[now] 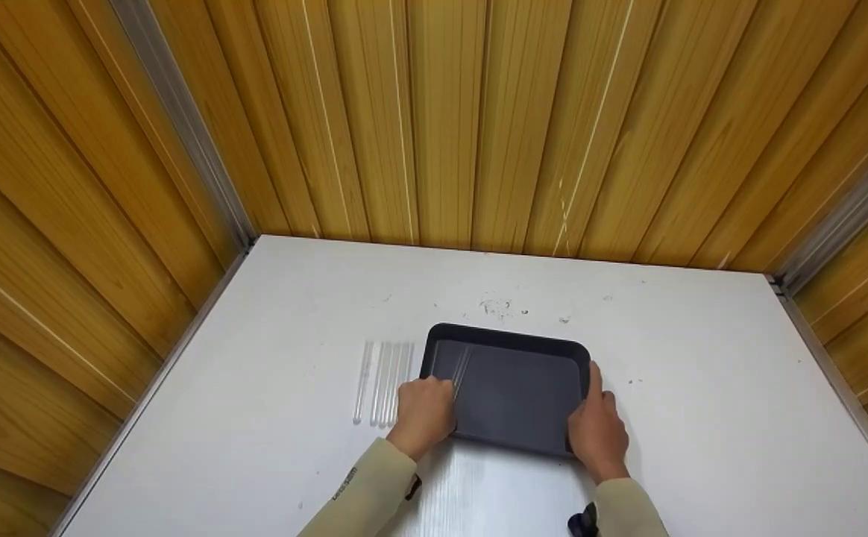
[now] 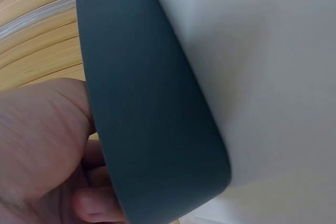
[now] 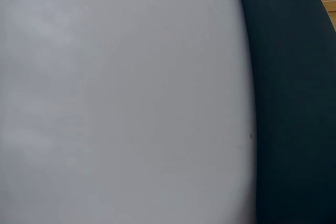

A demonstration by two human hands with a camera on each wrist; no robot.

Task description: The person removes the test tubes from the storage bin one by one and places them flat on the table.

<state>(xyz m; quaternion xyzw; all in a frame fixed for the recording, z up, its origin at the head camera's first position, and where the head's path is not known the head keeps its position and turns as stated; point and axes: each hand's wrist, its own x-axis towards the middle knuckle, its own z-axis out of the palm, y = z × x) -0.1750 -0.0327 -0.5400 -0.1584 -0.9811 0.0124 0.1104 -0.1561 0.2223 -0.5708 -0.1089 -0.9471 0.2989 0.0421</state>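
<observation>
A dark grey rectangular tray (image 1: 523, 395) with rounded corners and raised walls is between the two hands in the head view. My left hand (image 1: 425, 414) grips its left wall near the front corner, fingers curled over the rim. In the left wrist view, the thumb and curled fingers of the left hand (image 2: 42, 145) are at the edge of the tray (image 2: 147, 103). On the right side wall, my right hand (image 1: 599, 434) holds the tray, one finger stretched along the outside. Thin clear tubes (image 1: 462, 367) lie inside the tray at its left. The right wrist view shows the tray's wall (image 3: 294, 103) but no hand.
Several clear tubes (image 1: 383, 384) lie side by side on the white table (image 1: 292, 313), just left of the tray. Small dark marks (image 1: 497, 307) dot the tabletop behind it. Wood-patterned panels (image 1: 441, 127) wall in the back and sides.
</observation>
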